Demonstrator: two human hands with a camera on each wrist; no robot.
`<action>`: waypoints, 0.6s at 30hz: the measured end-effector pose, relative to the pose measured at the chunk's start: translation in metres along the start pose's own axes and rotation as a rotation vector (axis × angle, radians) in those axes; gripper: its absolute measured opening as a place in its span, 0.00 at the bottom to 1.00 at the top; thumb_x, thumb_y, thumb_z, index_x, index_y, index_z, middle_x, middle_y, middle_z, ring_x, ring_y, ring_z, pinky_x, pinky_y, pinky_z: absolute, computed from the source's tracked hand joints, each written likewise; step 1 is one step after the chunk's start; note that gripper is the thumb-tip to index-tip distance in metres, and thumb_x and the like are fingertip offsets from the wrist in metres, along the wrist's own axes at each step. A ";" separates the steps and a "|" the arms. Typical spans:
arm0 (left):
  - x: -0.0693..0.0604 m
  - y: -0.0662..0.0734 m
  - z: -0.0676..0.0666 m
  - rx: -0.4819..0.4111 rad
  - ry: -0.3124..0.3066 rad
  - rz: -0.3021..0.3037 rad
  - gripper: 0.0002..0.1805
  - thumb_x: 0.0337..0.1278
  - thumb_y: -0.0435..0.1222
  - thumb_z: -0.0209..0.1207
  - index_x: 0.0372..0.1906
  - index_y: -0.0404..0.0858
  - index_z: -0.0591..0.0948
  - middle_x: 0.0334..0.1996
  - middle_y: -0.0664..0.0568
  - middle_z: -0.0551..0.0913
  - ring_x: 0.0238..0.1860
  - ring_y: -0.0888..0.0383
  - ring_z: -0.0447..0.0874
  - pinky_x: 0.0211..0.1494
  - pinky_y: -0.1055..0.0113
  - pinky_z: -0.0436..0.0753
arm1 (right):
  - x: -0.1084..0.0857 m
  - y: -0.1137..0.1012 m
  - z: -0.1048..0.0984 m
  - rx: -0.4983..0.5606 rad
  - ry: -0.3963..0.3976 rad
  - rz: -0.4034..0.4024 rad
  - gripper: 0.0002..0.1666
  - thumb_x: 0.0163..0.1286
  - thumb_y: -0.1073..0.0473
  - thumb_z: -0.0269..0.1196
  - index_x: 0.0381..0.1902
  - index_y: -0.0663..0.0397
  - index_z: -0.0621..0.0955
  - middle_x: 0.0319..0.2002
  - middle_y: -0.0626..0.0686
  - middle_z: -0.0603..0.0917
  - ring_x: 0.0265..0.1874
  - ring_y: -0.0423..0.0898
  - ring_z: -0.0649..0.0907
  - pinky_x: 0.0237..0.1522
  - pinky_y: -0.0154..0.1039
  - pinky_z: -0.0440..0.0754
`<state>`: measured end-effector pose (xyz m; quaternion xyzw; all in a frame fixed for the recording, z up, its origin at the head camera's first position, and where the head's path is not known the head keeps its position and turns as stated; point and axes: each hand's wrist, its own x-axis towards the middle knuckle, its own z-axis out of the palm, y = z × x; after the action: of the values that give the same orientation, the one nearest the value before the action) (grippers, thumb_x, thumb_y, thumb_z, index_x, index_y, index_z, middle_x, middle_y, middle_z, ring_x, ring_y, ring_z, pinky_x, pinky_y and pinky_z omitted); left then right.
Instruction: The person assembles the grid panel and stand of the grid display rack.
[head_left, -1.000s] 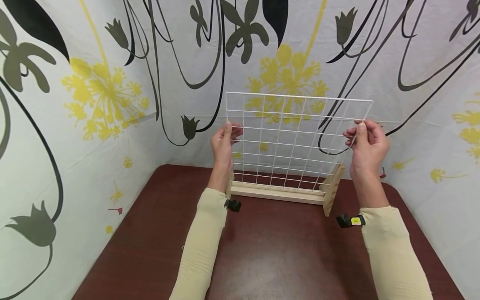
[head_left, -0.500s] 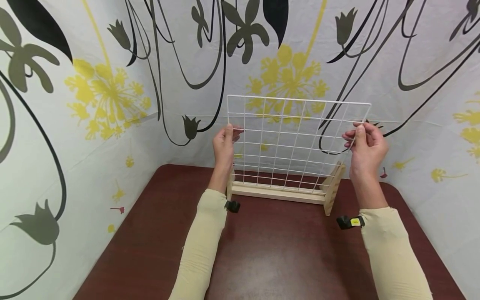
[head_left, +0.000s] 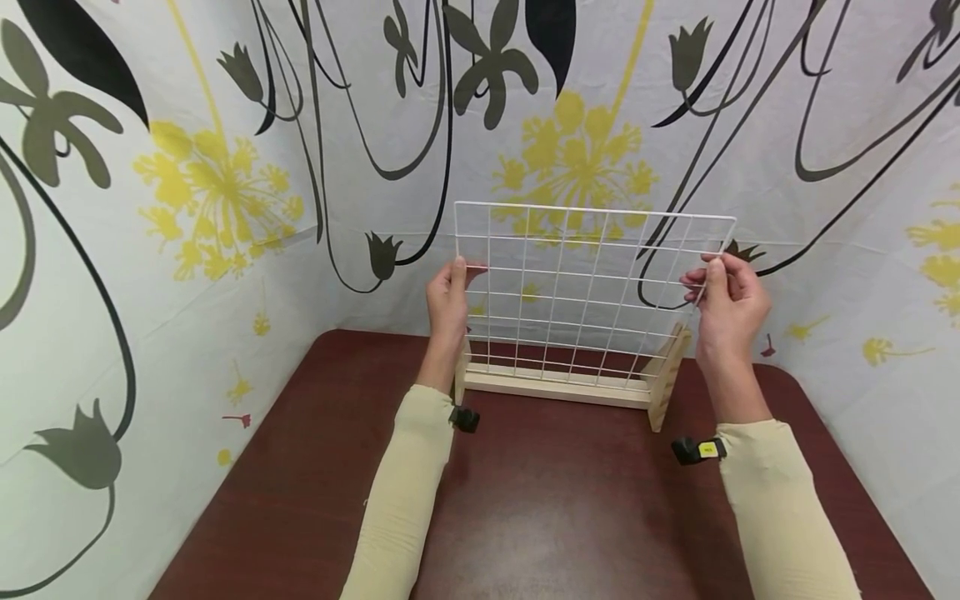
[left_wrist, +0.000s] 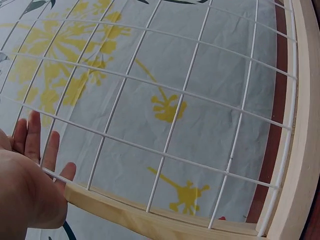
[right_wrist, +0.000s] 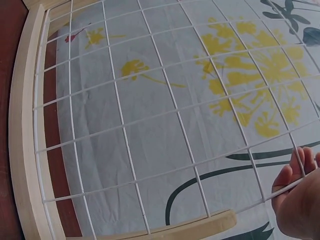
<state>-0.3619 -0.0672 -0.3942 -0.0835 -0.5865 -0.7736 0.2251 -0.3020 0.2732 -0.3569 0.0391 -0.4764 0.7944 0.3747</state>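
A white wire grid panel stands in a pale wooden stand, its bottom edge down at the stand's front bar. My left hand pinches the panel's left edge wire, thumb in front and fingers behind. On the opposite edge, my right hand pinches the wire in the same manner. In the left wrist view, the bottom wire runs along the wooden bar, and a wooden side piece lies beside the edge. The right wrist view also has the panel's lower edge beside the bar.
The stand sits toward the back of a dark reddish-brown table. Behind and to both sides hangs a white cloth printed with yellow and grey flowers. Small black cameras are strapped at both wrists.
The grid panel has sunk slightly, its top edge lower than before. Both hands have moved down a little with it, still gripping its side edges. The stand stays in place.
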 end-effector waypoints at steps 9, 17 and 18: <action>-0.001 -0.003 -0.006 0.042 -0.011 -0.022 0.25 0.84 0.45 0.52 0.46 0.27 0.88 0.44 0.37 0.93 0.56 0.46 0.92 0.77 0.60 0.74 | -0.002 0.000 0.000 -0.021 -0.008 -0.007 0.10 0.75 0.65 0.66 0.46 0.71 0.85 0.27 0.56 0.90 0.26 0.46 0.90 0.27 0.31 0.86; -0.002 -0.003 -0.012 0.068 -0.053 -0.054 0.24 0.83 0.49 0.52 0.43 0.34 0.88 0.46 0.40 0.93 0.59 0.49 0.91 0.83 0.58 0.66 | 0.001 0.003 -0.003 -0.064 -0.057 -0.060 0.08 0.76 0.67 0.65 0.44 0.71 0.84 0.26 0.56 0.89 0.25 0.46 0.91 0.31 0.34 0.90; -0.002 -0.003 -0.013 0.070 -0.054 -0.063 0.24 0.83 0.49 0.52 0.43 0.35 0.89 0.47 0.42 0.93 0.59 0.50 0.91 0.83 0.59 0.66 | 0.002 0.004 -0.005 -0.077 -0.072 -0.078 0.09 0.76 0.67 0.64 0.44 0.72 0.84 0.26 0.56 0.89 0.25 0.46 0.91 0.32 0.34 0.90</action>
<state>-0.3598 -0.0782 -0.4013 -0.0781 -0.6215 -0.7566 0.1875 -0.3044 0.2767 -0.3619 0.0716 -0.5179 0.7583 0.3893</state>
